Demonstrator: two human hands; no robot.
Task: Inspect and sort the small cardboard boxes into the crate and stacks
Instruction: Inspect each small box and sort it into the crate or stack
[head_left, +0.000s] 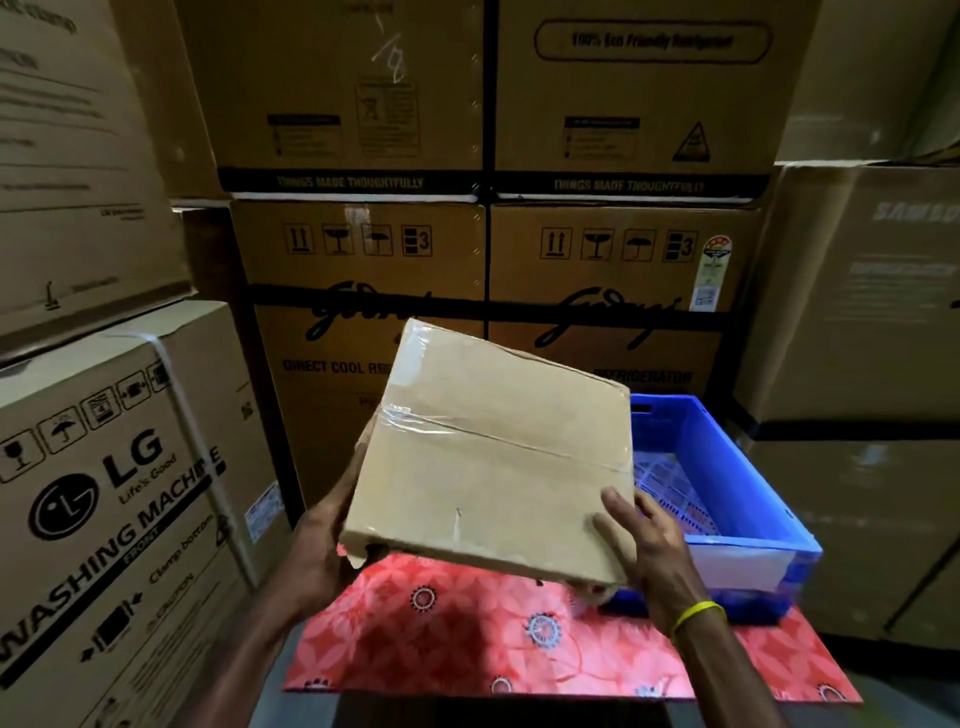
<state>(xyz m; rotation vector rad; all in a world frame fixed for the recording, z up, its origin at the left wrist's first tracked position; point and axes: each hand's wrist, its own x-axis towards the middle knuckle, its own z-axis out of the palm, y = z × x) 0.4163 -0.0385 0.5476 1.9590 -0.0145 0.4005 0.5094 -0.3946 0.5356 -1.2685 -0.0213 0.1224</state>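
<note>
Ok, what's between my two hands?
A taped cardboard box, held tilted, with the left hand and right hand at its near corners; the head view shows it.

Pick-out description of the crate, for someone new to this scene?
Find the wall of stacked refrigerator cartons. At its foot, right of the taped box being held up, sits the crate. It is the only blue plastic thing among cardboard.

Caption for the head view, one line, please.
Left hand and right hand hold a taped cardboard box tilted over a red cloth, blue crate at right.
</note>
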